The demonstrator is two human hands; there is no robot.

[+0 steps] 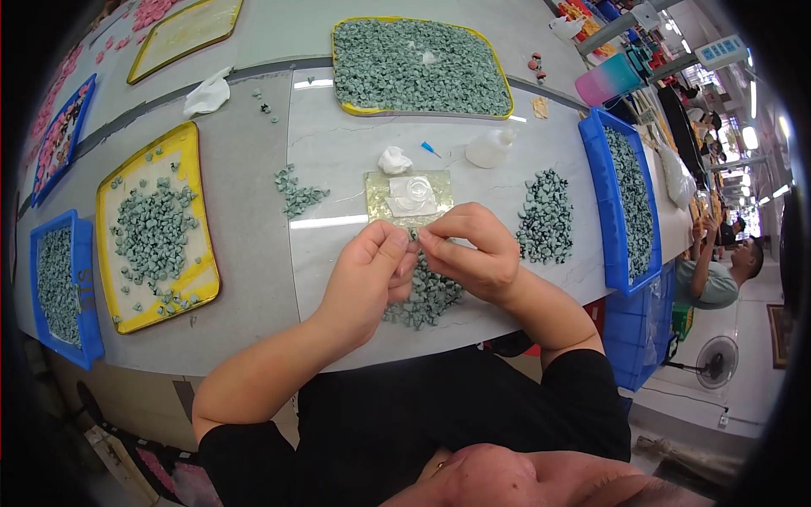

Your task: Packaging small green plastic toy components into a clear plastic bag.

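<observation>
My left hand [369, 269] and my right hand [480, 249] meet over the table, fingertips almost touching. Between them is a small grey-green piece [413, 235], mostly covered by the fingers. Both hands are closed in a pinch on it. Just beyond the fingertips lies a yellowish clear pad [384, 209], bearing a white square with a round clear dish [414, 196]. Under and between my hands spreads a pile of similar grey-green pieces [427, 300]. Another pile [546, 216] with darker parts sits right of my right hand.
Yellow-rimmed trays of green pieces stand at the left [211, 253] and far side [345, 108]. Blue bins [595, 186] [84, 279] flank the table. Near the pad are crumpled tissue [394, 160], a blue dispensing tip [430, 149] and a white squeeze bottle [490, 149]. Another person [718, 275] is at right.
</observation>
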